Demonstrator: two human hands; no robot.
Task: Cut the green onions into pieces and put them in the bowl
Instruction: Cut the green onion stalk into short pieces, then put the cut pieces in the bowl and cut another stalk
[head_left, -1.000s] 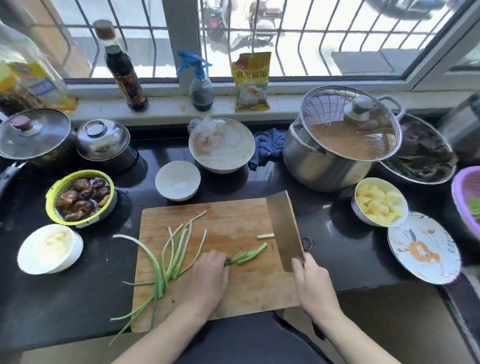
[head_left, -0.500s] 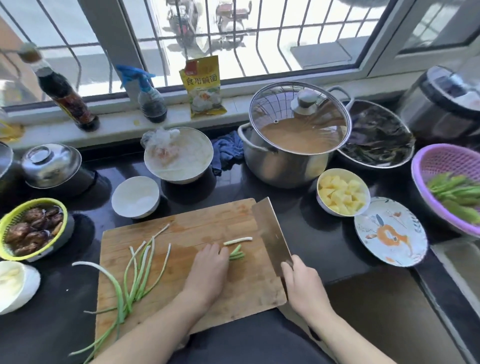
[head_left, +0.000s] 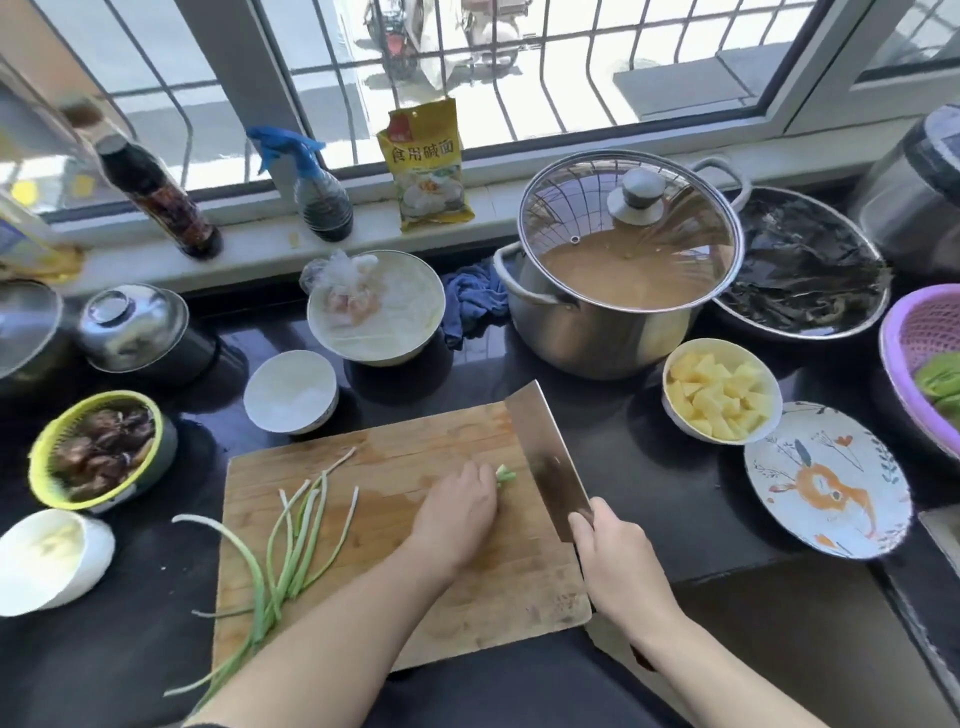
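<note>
A wooden cutting board lies on the dark counter in front of me. Several long green onion stalks rest on its left part and hang over its near left edge. My left hand presses down on a short bunch of green onion, whose cut ends poke out past my fingertips. My right hand grips the handle of a cleaver, whose blade stands on the board just right of those ends. A small empty white bowl sits just beyond the board's far left corner.
A lidded steel pot stands behind the board. A bowl of potato cubes and a patterned plate are to the right, with a purple basket at the far right. A green basket of mushrooms sits at left.
The green onion bunch sticking out past my left fingers has grown shorter. The cleaver blade has come closer to my left hand, and the loose cut piece is out of sight.
</note>
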